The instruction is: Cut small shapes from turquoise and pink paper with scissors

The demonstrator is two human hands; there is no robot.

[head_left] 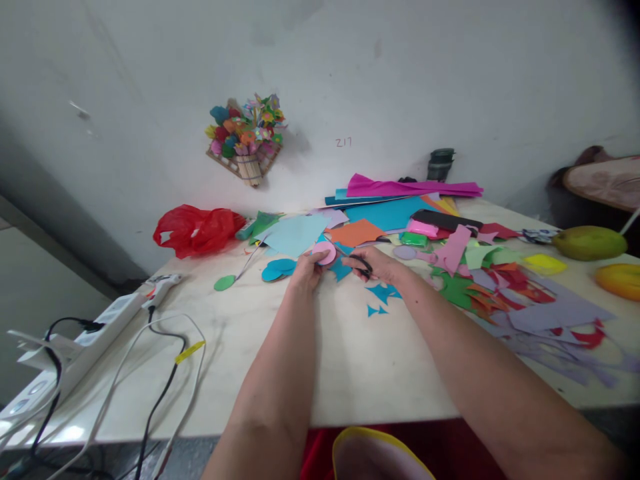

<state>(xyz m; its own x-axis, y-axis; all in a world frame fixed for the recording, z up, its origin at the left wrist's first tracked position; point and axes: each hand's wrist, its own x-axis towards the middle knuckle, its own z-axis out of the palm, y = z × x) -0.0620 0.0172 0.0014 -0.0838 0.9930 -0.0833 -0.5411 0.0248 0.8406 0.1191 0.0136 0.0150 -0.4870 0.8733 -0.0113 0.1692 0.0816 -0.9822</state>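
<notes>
A round pink piece (325,253) is pinched in my left hand (311,267), with a blue sheet (342,268) against it. My right hand (376,265) is closed around the black handles of a pair of scissors (364,265), whose blades point left toward the blue sheet. Whether the blades are apart is too small to tell. Blue circles (278,269) lie left of my left hand, and small blue offcuts (384,294) lie below my right hand. A green circle (225,283) rests farther left.
Coloured sheets (390,213) and scraps (550,300) cover the back and right. A red plastic bag (197,230) sits at the back left. Cables and a power strip (95,337) lie left. Green fruit (590,243) is at the right; a flower decoration (247,137) hangs on the wall.
</notes>
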